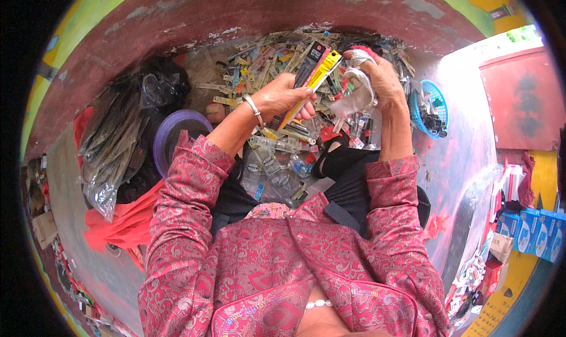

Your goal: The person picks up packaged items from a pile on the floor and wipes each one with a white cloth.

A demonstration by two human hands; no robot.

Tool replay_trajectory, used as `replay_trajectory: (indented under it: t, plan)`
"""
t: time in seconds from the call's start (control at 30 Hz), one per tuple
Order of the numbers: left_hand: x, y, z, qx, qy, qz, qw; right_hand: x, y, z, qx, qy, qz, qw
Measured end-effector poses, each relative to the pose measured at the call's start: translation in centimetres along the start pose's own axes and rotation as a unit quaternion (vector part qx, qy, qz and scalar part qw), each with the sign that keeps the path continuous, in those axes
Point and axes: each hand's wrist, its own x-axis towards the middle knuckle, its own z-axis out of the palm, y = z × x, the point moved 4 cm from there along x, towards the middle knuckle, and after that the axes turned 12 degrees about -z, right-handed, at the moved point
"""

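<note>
Painted concrete floor (460, 160), worn red and grey, seen from above and ringed by a curved red wall with green and yellow bands. At far left, a heap of clear plastic bags (112, 148) lies on a red cloth (127, 225); just beside it stands a purple round container (177, 136). Centre: the left hand (287, 96), a white bangle at its wrist, has its fingers curled and pressed together around a bundle of long flat packets (315, 78), yellow and black, held tilted with the upper end to the right. Beneath both hands spreads a dense pile of small packets (277, 142) covering the floor ahead of the person's lap. To the right, the right hand (380, 78) is closed around crumpled clear plastic wrapping (354, 95), fingers bent inward; the fingertips are hidden by the wrapping. Both forearms wear red patterned sleeves. Further right, a blue mesh basket (436, 104) holds dark items. At far right, blue boxes (533, 231) stand stacked against a yellow wall.
</note>
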Motion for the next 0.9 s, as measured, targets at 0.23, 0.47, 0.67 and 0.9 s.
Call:
replay_trajectory:
  t: [0.23, 0.47, 0.67, 0.9]
  plan:
    - [-0.1, -0.6, 0.5, 0.176, -0.048, -0.066, 0.981, -0.7, 0.8, 2.1, -0.206, -0.209, -0.056, 0.954]
    - [-1.1, 0.7, 0.3, 0.034, -0.121, -0.066, 0.990, -2.5, -0.6, 2.2, -0.085, -0.133, 0.002, 0.988]
    - [-1.0, 0.6, 0.9, -0.048, -0.174, -0.022, 0.983, -0.9, 0.5, 0.8, -0.115, -0.138, -0.033, 0.983]
    - [1.2, -0.8, 0.6, -0.033, -0.099, -0.020, 0.994, -0.8, -2.9, -0.1, -0.378, 0.189, -0.289, 0.859]
